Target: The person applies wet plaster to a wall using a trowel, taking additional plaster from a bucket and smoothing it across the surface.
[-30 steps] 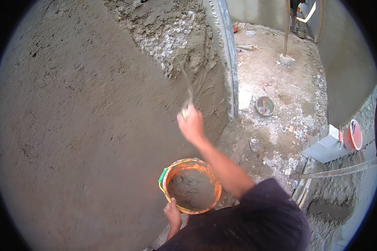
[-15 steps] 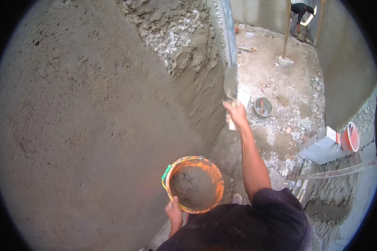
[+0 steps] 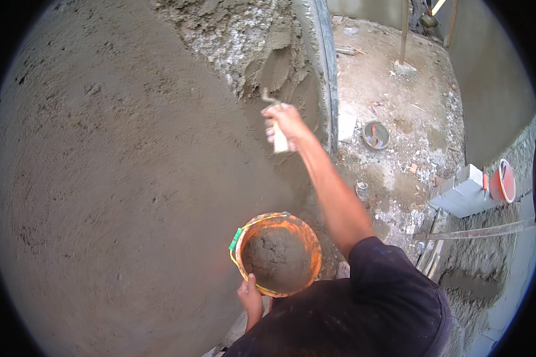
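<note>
My left hand (image 3: 250,294) grips the near-left rim of an orange bucket (image 3: 309,250) of grey mortar (image 3: 274,256), which has a yellow handle with a green grip. My right hand (image 3: 283,125) is closed on the pale wooden handle of a trowel (image 3: 280,137), raised at the rendered wall (image 3: 131,178). The trowel's blade is hard to tell from the wet mortar there. Above it is a rough, crumbly patch (image 3: 214,41) of wall, and to its right a straight strip (image 3: 327,77) runs along the wall's edge.
Below right, rubble-strewn ground (image 3: 423,125) holds a grey tub (image 3: 375,135) with tools. A pink bucket (image 3: 503,181) stands by pale blocks (image 3: 464,193). A bar (image 3: 476,232) crosses the right side. Wooden posts (image 3: 405,35) stand at the back, near a partly visible person (image 3: 417,9).
My right hand swung right to the wall's edge, then moved up and left onto the mortar. The bucket sits slightly higher in view. The co-worker, bending half a second ago, shows less now.
</note>
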The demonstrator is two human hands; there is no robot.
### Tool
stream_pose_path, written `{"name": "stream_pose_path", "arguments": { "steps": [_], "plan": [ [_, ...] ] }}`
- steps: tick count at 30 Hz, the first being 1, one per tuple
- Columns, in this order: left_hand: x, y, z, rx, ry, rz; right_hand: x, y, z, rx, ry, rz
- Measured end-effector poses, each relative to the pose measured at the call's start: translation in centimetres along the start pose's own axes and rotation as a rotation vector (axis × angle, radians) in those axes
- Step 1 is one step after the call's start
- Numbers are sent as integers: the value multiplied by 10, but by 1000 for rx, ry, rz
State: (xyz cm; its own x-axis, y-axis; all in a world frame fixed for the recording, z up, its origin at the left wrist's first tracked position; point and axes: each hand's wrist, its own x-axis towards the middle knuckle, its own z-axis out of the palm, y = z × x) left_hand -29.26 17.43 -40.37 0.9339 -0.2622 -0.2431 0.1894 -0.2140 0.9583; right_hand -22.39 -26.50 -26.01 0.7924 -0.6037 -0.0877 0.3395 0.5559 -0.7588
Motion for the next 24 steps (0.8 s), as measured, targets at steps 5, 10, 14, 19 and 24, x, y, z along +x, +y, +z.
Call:
{"name": "stream_pose_path", "arguments": {
  "steps": [5, 10, 14, 19, 24],
  "plan": [
    [-2, 9, 3, 59, 14, -16, -39, 39, 56, -26, 80, -85],
    [1, 10, 6, 53, 13, -23, -79, 120, 52, -720, 166, -368],
    [4, -3, -5, 80, -16, -43, -45, 134, -21, -875, 398, -521],
    [3, -8, -12, 76, -10, -50, 37, 90, -65, -1097, 512, -558],
    [6, -7, -7, 14, 31, -28, 57, 105, -75, -512, 445, -191]
  ]
}}
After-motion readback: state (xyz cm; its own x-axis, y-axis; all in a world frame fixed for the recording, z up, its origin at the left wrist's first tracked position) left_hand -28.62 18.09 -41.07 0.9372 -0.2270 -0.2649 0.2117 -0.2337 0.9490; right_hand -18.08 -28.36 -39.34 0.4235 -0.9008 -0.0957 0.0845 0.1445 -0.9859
